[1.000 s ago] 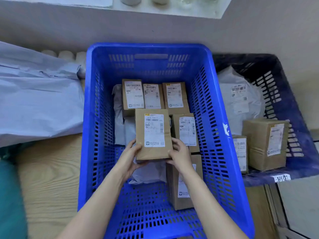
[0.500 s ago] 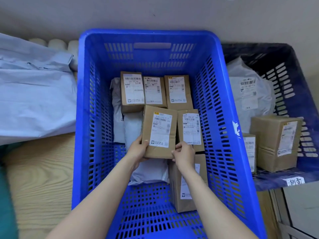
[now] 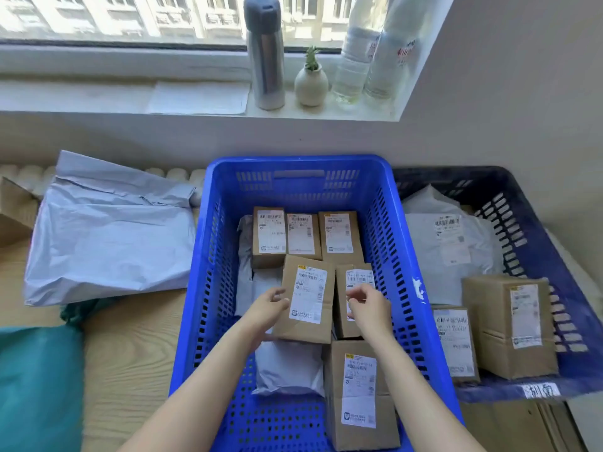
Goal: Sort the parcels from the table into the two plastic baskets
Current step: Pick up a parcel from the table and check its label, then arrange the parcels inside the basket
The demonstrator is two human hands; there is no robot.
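The brown parcel (image 3: 306,300), gripped a moment ago, is now being released into the blue basket (image 3: 208,288), the left hand (image 3: 266,309) and right hand (image 3: 368,308) being drawn off loosely curled and empty, so another parcel is being counted as sorted.

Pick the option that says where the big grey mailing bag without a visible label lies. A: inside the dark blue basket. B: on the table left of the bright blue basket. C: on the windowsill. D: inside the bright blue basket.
B: the big grey mailing bag lies flat on the wooden table, outside and left of the bright blue basket.
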